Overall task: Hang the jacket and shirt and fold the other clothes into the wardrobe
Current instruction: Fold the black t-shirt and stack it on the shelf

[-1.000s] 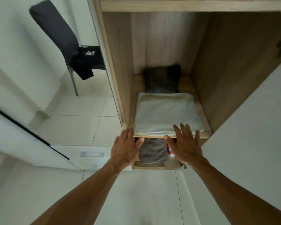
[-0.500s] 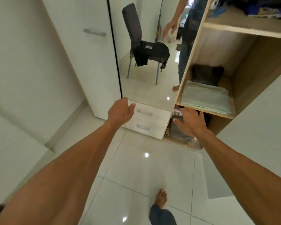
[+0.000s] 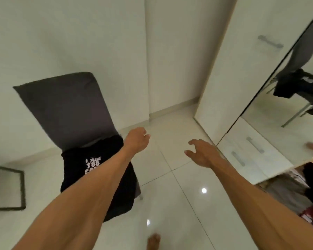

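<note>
1. A grey chair (image 3: 65,109) stands against the white wall (image 3: 43,33), and its back looks tilted in this wide view.
2. A black shirt (image 3: 74,174) with white print lies draped over the chair's seat and hangs down past the front edge. The left forearm crosses in front of part of it.
3. The left hand (image 3: 136,139) hangs in the air just right of the chair's back. Its fingers are loosely curled and it holds nothing.
4. The right hand (image 3: 201,154) is farther right of the chair, about midway to the wardrobe (image 3: 242,69). Its fingers are spread and slightly bent, and it is empty.
5. The wardrobe stands well to the right of the chair, with a white door that has a bar handle.
6. A mirror (image 3: 278,109) beside that door, on the side away from the chair, reflects the chair and the shirt.
7. Two white drawers (image 3: 251,156) with bar handles sit below the mirror.
8. Farthest from the chair, grey and dark clothes (image 3: 289,192) lie in the wardrobe's open lower part. They are too blurred to make out further.
9. A bare foot (image 3: 153,240) stands on the glossy tiled floor (image 3: 170,177) in front of the chair, to its right.
10. A dark frame (image 3: 9,188) lies left of the chair near the floor. I cannot tell what it is.
</note>
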